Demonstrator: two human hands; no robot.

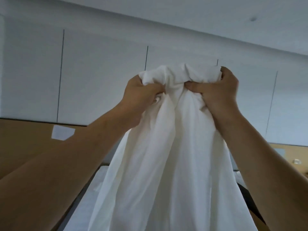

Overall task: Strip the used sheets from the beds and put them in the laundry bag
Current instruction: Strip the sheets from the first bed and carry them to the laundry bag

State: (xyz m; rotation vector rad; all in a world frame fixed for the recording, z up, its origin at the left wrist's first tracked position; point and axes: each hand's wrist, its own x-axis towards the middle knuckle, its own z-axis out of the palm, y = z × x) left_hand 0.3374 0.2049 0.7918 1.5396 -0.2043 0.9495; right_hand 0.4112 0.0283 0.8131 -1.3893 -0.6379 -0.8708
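Currently both hands grip the same bunched top of a white sheet (166, 147), raised high in front of the wall panels (100, 72). Left hand (141, 95): fingers curled tight into a gathered fold, thumb side toward the bundle. Right hand (218, 90): fingers wrapped over the wad from the far side, thumb pressed into the cloth at the centre. The two hands sit just beside each other, with the crumpled wad spanning between and above them.

Below the grip the sheet hangs in long loose pleats and runs out of view at the bottom edge; its lower end cannot be seen. Behind it lies a bed (93, 189) with a pale surface, and whether the cloth still touches it is hidden. A wooden headboard (25, 139) runs along the left with a small white label (63, 132) on it. No laundry bag is in view.

Handling judgement: the fabric looks thin, soft and light, with no stiffness at all; it drapes and folds under its own weight. It should not be slippery in a closed fist, but the long trailing part is likely to drag or catch. The gathered bunch is probably the best hold; working hand over hand down the length would collect the tail into one wad fit for stuffing into a bag.
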